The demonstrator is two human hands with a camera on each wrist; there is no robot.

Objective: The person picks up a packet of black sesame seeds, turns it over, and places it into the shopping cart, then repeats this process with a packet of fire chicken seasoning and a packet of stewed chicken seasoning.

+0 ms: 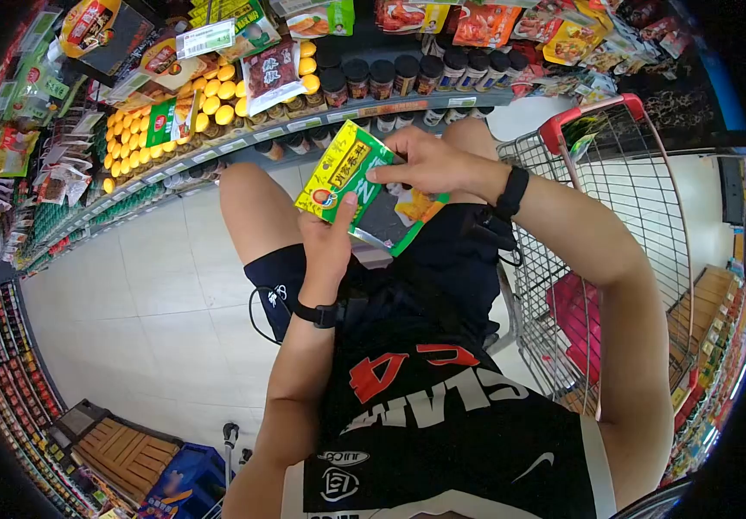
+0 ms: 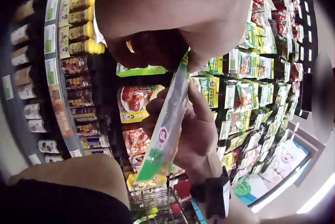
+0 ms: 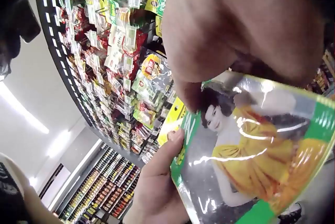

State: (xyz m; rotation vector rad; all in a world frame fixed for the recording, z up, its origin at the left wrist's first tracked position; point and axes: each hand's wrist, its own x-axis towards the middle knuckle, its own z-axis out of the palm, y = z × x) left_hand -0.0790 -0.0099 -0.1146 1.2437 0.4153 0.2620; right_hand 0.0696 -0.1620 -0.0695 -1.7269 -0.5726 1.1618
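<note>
A flat green and yellow packet (image 1: 382,208) with a clear window is held in front of the lap. The left hand (image 1: 328,242) grips its lower left side, thumb lying on the front. At the upper right edge the right hand (image 1: 429,163) pinches it, with the thumb on the front. In the left wrist view the packet (image 2: 170,119) is seen nearly edge-on, between the left hand (image 2: 178,4) and the right hand (image 2: 196,130). The right wrist view shows the packet's printed face (image 3: 251,150), with the right hand (image 3: 241,30) above and the left hand (image 3: 157,187) at its left edge.
A shelf edge (image 1: 269,131) runs ahead, carrying dark-lidded jars (image 1: 382,78), yellow-capped bottles (image 1: 217,91) and hanging packets (image 1: 485,24). A wire shopping cart (image 1: 563,259) with red trim stands close at the right, holding a pink item (image 1: 576,324). A blue crate (image 1: 187,480) is at lower left.
</note>
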